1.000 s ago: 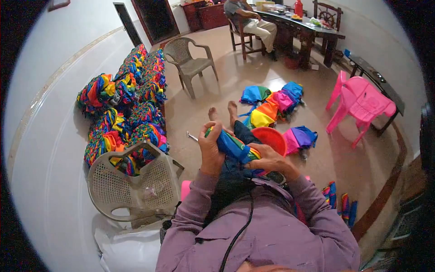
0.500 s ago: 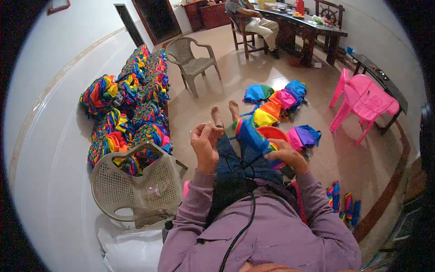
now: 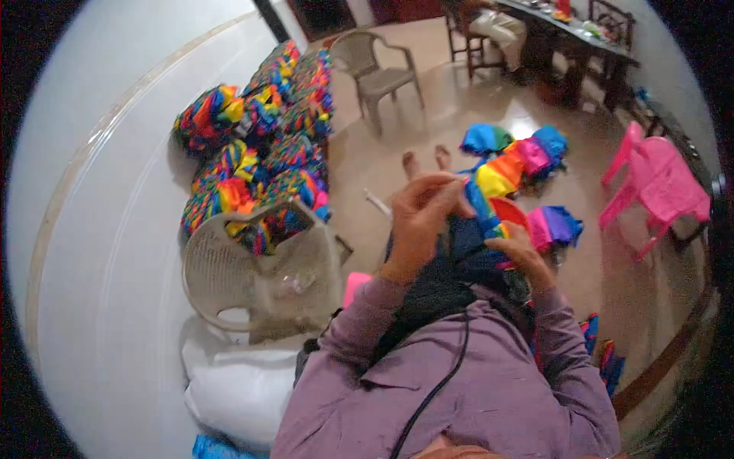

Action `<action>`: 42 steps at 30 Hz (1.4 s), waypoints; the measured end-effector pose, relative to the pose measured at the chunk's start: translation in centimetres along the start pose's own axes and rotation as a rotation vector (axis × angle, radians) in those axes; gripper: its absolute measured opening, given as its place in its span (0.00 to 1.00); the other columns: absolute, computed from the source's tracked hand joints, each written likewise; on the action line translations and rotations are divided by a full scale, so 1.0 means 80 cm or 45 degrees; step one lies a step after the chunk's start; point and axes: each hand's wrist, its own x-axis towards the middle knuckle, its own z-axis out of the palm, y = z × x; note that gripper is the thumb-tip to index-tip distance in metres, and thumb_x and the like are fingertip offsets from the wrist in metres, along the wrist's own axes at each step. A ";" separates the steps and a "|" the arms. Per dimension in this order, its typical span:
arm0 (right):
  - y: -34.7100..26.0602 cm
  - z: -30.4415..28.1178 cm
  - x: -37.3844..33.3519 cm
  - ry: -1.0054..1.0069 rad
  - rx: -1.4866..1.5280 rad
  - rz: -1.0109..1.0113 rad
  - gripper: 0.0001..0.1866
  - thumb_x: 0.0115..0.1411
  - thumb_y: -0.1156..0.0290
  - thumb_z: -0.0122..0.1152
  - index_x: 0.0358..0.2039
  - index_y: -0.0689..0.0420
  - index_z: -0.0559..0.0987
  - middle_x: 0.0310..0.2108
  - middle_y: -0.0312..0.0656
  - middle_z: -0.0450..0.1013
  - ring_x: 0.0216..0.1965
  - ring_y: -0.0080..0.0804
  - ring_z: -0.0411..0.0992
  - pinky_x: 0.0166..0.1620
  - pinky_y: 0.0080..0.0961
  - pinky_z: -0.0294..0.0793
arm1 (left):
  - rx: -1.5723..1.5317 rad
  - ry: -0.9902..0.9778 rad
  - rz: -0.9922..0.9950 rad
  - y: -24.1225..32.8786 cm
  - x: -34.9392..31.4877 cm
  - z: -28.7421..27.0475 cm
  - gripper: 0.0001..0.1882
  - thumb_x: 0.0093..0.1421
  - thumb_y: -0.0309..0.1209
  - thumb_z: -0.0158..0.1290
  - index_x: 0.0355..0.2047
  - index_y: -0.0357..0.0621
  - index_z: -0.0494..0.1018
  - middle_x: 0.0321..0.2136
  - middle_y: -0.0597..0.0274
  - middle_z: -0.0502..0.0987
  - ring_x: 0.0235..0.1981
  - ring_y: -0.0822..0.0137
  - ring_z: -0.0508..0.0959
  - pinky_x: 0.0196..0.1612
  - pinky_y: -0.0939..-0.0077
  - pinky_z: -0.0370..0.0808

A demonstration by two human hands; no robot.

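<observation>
A narrow rainbow-coloured cloth bundle (image 3: 480, 208), folded like a small umbrella canopy, is held up over my lap. My right hand (image 3: 521, 251) is closed round its lower end, thumb along the striped edge. Beside its upper end is my left hand (image 3: 422, 222), its fingers pinched together. The fingertips meet the bundle's blue edge; what they grip is hidden and blurred. Just beyond lie several rainbow canopy pieces (image 3: 497, 180) on the floor, with a pink and purple one (image 3: 556, 227) to the right. A red rounded piece (image 3: 508, 212) shows behind my right hand.
Large rainbow bundles (image 3: 294, 115) are piled along the left wall. A grey plastic chair (image 3: 260, 268) stands at my left, another grey chair (image 3: 376, 73) farther off. A pink chair (image 3: 661, 187) is at right, rolled rainbow pieces (image 3: 608, 363) lower right. Someone sits by the far table (image 3: 566, 30).
My left hand has moved right, up against the bundle, still pinched. My right hand keeps hold of the bundle, which now stands more upright. The whole view has shifted.
</observation>
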 end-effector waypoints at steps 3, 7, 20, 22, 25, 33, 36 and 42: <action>0.020 -0.004 0.015 -0.084 -0.056 -0.198 0.27 0.51 0.57 0.74 0.47 0.61 0.80 0.37 0.38 0.79 0.40 0.31 0.77 0.45 0.32 0.77 | -0.205 -0.210 0.120 0.038 -0.016 0.029 0.09 0.66 0.27 0.57 0.42 0.33 0.76 0.27 0.51 0.79 0.28 0.61 0.81 0.34 0.68 0.80; 0.038 0.005 0.028 -0.093 -0.207 -0.186 0.26 0.51 0.59 0.73 0.46 0.61 0.79 0.37 0.40 0.79 0.39 0.32 0.77 0.44 0.32 0.76 | -0.226 -0.598 0.566 0.101 -0.031 0.050 0.10 0.64 0.30 0.60 0.40 0.35 0.77 0.26 0.49 0.79 0.28 0.58 0.81 0.31 0.65 0.80; 0.013 0.013 -0.001 -0.049 -0.068 -0.136 0.27 0.50 0.59 0.72 0.47 0.62 0.80 0.37 0.42 0.80 0.37 0.34 0.78 0.43 0.33 0.77 | -0.592 -0.710 0.751 0.179 -0.078 0.120 0.08 0.63 0.27 0.59 0.43 0.43 0.79 0.28 0.47 0.80 0.25 0.55 0.82 0.29 0.62 0.80; 0.006 0.011 -0.006 -0.041 -0.144 -0.179 0.27 0.49 0.59 0.73 0.47 0.61 0.80 0.37 0.42 0.80 0.36 0.33 0.78 0.42 0.33 0.78 | -0.713 -0.931 0.972 0.164 -0.054 0.118 0.12 0.62 0.32 0.62 0.38 0.34 0.79 0.26 0.49 0.80 0.25 0.56 0.81 0.28 0.66 0.78; 0.011 0.011 0.007 -0.005 -0.204 -0.193 0.27 0.49 0.59 0.73 0.47 0.61 0.80 0.36 0.42 0.80 0.36 0.33 0.78 0.42 0.33 0.78 | -0.744 -1.210 0.999 0.174 -0.023 0.116 0.15 0.61 0.35 0.65 0.42 0.35 0.80 0.29 0.48 0.80 0.26 0.58 0.81 0.28 0.67 0.78; 0.011 0.013 0.003 -0.049 -0.164 -0.149 0.27 0.49 0.59 0.72 0.47 0.62 0.80 0.36 0.42 0.80 0.36 0.33 0.78 0.41 0.32 0.78 | -0.917 -1.331 0.663 0.180 -0.033 0.128 0.19 0.59 0.35 0.67 0.49 0.45 0.81 0.31 0.48 0.78 0.22 0.63 0.77 0.23 0.74 0.76; 0.004 0.016 -0.003 -0.076 -0.134 -0.190 0.27 0.49 0.59 0.72 0.46 0.63 0.80 0.35 0.41 0.79 0.35 0.32 0.77 0.40 0.32 0.77 | -0.967 -1.258 0.608 0.180 -0.044 0.129 0.18 0.59 0.35 0.67 0.48 0.44 0.82 0.28 0.49 0.78 0.21 0.65 0.77 0.22 0.74 0.75; 0.007 0.014 -0.002 0.008 -0.162 -0.187 0.26 0.49 0.58 0.71 0.44 0.63 0.81 0.35 0.42 0.79 0.38 0.33 0.76 0.43 0.32 0.75 | -0.820 -1.157 0.650 0.174 -0.051 0.125 0.17 0.58 0.36 0.68 0.47 0.44 0.82 0.25 0.52 0.78 0.19 0.66 0.76 0.21 0.73 0.74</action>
